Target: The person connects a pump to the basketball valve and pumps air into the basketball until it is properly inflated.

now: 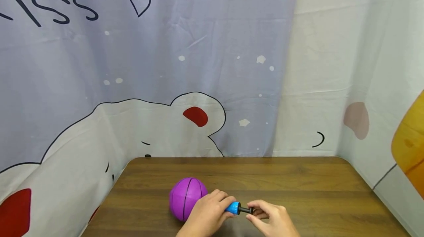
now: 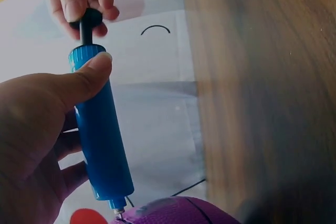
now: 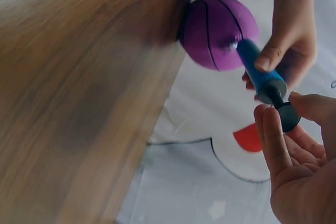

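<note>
A purple ball (image 1: 186,198) with black seams lies on the wooden table (image 1: 298,185). A blue hand pump (image 2: 100,135) has its needle end at the ball (image 2: 173,211). My left hand (image 1: 207,213) grips the blue barrel, thumb (image 2: 79,80) near its top. My right hand (image 1: 269,218) pinches the black plunger handle (image 1: 249,210), which stands a short way out of the barrel. In the right wrist view the pump (image 3: 260,74) runs from the ball (image 3: 218,31) to the black handle (image 3: 287,116) between my right fingertips (image 3: 273,129).
A printed cloth backdrop (image 1: 149,64) with a bear drawing hangs behind and around the table. The table's far edge (image 1: 232,158) meets the cloth. Bare wood lies to the right of my hands.
</note>
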Demonstrator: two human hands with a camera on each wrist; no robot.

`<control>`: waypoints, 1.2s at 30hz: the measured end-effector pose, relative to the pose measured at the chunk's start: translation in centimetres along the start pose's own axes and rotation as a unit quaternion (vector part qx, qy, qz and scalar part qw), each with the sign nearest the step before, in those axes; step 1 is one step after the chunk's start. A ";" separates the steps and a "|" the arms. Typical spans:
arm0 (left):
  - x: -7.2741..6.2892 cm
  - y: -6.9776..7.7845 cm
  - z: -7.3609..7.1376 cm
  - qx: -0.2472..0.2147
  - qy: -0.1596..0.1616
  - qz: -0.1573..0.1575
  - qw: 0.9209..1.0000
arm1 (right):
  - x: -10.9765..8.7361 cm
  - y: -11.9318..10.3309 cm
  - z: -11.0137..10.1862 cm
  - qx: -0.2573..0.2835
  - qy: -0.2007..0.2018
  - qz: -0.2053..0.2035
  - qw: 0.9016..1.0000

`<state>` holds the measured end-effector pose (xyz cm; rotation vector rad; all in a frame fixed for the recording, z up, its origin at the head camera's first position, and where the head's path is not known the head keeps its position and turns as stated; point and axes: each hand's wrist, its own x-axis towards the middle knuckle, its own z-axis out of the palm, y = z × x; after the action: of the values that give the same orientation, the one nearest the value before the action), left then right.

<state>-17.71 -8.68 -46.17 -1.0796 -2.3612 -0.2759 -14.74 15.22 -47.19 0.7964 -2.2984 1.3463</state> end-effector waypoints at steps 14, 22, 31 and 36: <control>-0.6 -1.3 0.4 0.016 0.060 -0.004 0.998 | -2.5 0.0 -4.6 -0.078 0.084 0.043 0.992; -0.6 -1.0 0.9 0.047 0.097 0.008 0.994 | -1.7 0.1 -3.8 -0.073 0.094 0.000 0.993; -0.2 0.1 1.2 0.076 0.110 0.019 0.991 | 0.4 -0.4 -0.6 -0.052 0.067 -0.045 0.995; -0.2 0.4 1.4 0.075 0.099 0.015 0.992 | 1.1 -0.2 1.1 -0.035 0.060 -0.034 0.997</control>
<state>-17.78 -8.01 -47.48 -0.9698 -2.1510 -0.1812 -15.48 13.82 -46.96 0.7442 -2.1931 1.2432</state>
